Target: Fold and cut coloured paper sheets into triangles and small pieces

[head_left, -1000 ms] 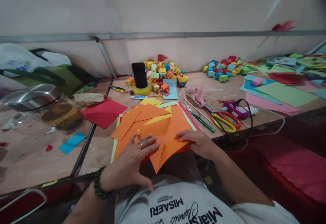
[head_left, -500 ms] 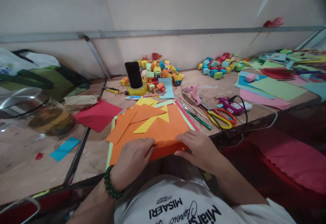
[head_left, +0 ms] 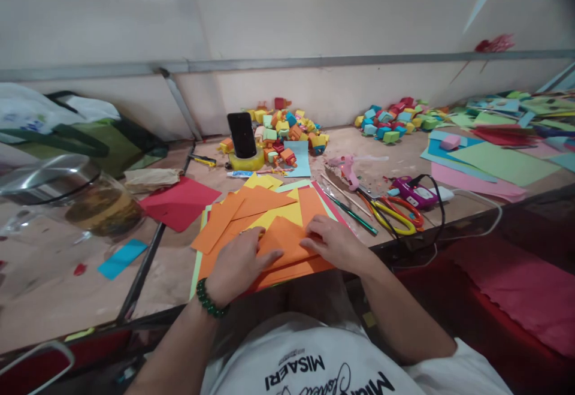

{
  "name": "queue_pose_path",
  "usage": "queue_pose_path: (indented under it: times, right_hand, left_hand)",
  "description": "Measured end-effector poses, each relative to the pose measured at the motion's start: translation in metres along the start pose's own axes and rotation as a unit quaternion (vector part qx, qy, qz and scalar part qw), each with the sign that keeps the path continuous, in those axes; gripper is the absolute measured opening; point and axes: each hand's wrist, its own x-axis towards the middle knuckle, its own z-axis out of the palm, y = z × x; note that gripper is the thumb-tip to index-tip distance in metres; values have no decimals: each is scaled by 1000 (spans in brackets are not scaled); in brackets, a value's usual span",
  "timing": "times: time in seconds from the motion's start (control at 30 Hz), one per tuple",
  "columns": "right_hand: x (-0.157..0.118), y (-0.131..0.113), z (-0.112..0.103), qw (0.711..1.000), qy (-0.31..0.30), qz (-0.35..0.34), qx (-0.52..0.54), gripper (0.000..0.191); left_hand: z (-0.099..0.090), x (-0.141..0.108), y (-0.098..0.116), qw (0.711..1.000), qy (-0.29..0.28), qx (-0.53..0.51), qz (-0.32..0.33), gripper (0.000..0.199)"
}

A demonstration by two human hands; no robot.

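An orange paper sheet (head_left: 284,240) lies folded over near the table's front edge, on a stack of coloured paper. My left hand (head_left: 238,263), with a green bead bracelet at the wrist, grips the left side of this sheet. The right side of it is between the curled fingers of my right hand (head_left: 336,243). Just beyond my hands, a yellow piece (head_left: 294,210) and smaller orange pieces (head_left: 222,224) rest on the stack.
A phone (head_left: 242,135) stands on a yellow tape roll. Scissors (head_left: 398,215), a pink glue gun (head_left: 348,170) and a purple power adapter (head_left: 414,192) lie at right. A glass jar (head_left: 99,206) is at left. Paper cubes (head_left: 287,128) are piled behind.
Both hands have moved away from the front edge, and the orange sheet between them now shows a pointed flap folded over. The view has shifted slightly.
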Motion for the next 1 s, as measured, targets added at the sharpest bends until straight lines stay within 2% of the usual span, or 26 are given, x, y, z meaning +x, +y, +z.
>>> queue_pose_path:
  times: [0.1, 0.23, 0.37, 0.4, 0.5, 0.53, 0.7, 0.83, 1.0]
  right_hand:
    - [3, 3, 3, 1000, 1, 16, 21, 13]
    - [4, 3, 4, 996, 3, 66, 67, 17]
    - [2, -2, -4, 983, 26, 90, 156, 49]
    - [2, -4, -7, 981, 23, 89, 170, 46]
    - [-1, -11, -14, 976, 8, 64, 208, 15]
    - [-2, -14, -15, 973, 9, 51, 223, 12]
    - [-9, -24, -13, 965, 6, 16, 261, 13]
    - [-12, -27, -10, 969, -5, -6, 246, 10]
    - [-13, -35, -10, 980, 2, -22, 198, 11]
  left_hand:
    - [1, 0, 0, 998, 13, -47, 27, 27]
    - [-4, -4, 5, 977, 19, -209, 36, 18]
    - [-16, -14, 13, 954, 28, -296, 35, 17]
    - [-19, -16, 14, 953, 24, -300, 35, 19]
    - [-21, -21, 13, 955, 7, -292, 46, 25]
    - [-21, -22, 13, 957, 4, -287, 48, 26]
    - [-20, -19, 18, 946, 29, -321, 46, 32]
    - [-20, -17, 26, 917, 14, -397, 38, 26]
    - [-19, -16, 28, 908, 9, -419, 18, 27]
